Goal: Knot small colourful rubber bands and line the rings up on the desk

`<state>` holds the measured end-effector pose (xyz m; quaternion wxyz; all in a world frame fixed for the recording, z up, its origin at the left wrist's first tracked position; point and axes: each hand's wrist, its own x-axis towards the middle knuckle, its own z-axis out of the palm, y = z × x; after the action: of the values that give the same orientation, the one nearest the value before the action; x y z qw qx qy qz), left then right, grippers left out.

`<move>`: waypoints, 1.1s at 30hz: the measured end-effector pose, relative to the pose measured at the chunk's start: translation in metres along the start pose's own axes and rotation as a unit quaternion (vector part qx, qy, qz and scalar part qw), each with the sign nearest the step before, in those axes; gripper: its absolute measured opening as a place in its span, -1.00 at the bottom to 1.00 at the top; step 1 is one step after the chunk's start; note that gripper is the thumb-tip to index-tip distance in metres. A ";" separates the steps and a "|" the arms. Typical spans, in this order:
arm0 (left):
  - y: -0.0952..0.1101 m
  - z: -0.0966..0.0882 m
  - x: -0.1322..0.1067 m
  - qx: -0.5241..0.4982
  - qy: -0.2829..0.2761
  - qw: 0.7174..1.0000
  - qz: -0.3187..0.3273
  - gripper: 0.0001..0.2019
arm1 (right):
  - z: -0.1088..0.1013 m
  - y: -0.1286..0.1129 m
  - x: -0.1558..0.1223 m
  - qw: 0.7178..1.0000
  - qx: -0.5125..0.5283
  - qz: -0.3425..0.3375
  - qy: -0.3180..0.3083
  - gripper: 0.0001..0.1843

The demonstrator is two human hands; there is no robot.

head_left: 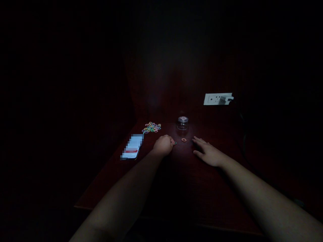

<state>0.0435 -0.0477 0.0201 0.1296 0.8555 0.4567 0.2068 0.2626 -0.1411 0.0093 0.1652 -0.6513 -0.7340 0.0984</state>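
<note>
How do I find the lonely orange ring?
Find the white socket on the wall, then the glass jar down-left of it. In front of the jar, between the left hand and right hand, lies the orange ring. It is alone, not in the colourful heap.

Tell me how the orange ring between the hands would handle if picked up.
The orange ring looks tiny and thin, so probably very light and floppy, like those in the colourful pile. It lies flat on the table, so it likely won't roll, though pinching it off the surface may be fiddly.
</note>
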 end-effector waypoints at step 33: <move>0.040 0.011 -0.026 -0.366 -0.092 0.919 0.113 -0.89 | -0.005 -0.030 -0.009 0.940 0.319 -0.112 0.045 -0.80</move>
<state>0.0650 -0.0916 0.0204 0.4507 0.8098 0.2351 0.2929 0.2371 -0.1540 0.0235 0.4067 -0.4822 -0.7240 0.2791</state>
